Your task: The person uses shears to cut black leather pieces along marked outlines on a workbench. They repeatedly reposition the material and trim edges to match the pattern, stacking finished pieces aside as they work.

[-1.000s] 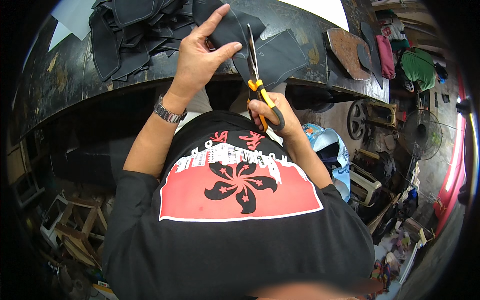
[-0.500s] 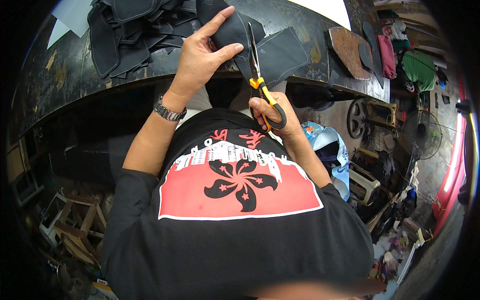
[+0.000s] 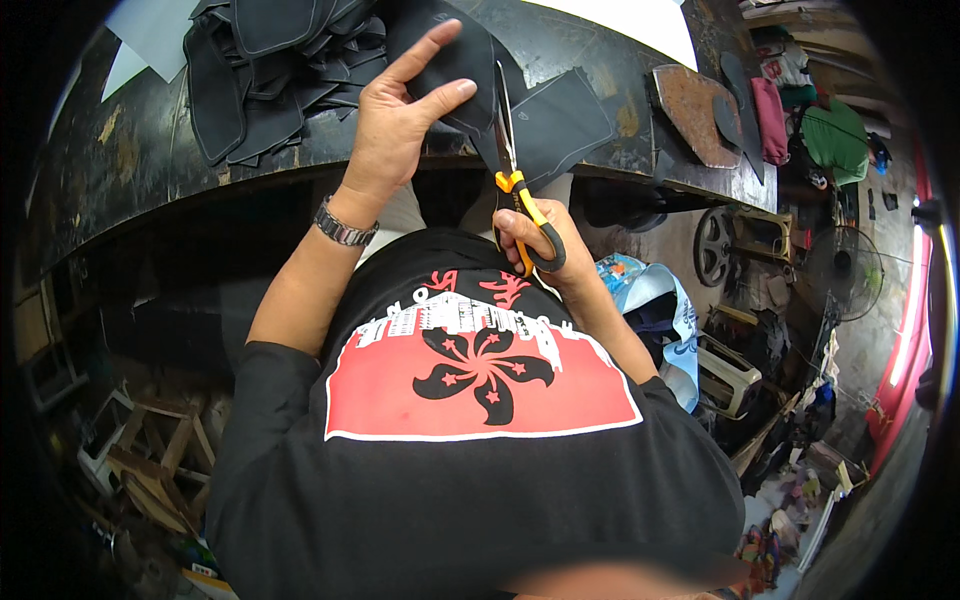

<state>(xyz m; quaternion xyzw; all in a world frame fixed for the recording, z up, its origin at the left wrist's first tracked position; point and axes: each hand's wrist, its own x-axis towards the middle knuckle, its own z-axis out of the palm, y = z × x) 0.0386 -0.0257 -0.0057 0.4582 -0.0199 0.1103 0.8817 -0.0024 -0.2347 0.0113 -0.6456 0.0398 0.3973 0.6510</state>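
Observation:
My right hand (image 3: 545, 240) grips a pair of scissors (image 3: 512, 184) with yellow and black handles. Their blades point away from me, along the right edge of a dark sheet piece (image 3: 440, 70) at the table's front. On that piece lies my left hand (image 3: 395, 130), thumb and forefinger spread over its top; the other fingers are mostly hidden, and the piece seems gripped between them and the thumb. Just right of the blades, another dark piece (image 3: 565, 125) with a pale outline lies on the table. To the left is a heap of similar outlined dark pieces (image 3: 270, 95).
The worn black table (image 3: 120, 180) runs across the top. A brown board (image 3: 695, 115) and a pink roll (image 3: 770, 120) lie at its right. White sheets (image 3: 640, 25) lie farther back. Beyond the right end stand a fan (image 3: 845, 275) and cluttered goods; a wooden stool (image 3: 160, 450) is lower left.
My left hand has shifted slightly left and down, and the held piece has turned a little. The scissors have drawn slightly toward me, still beside that piece's edge.

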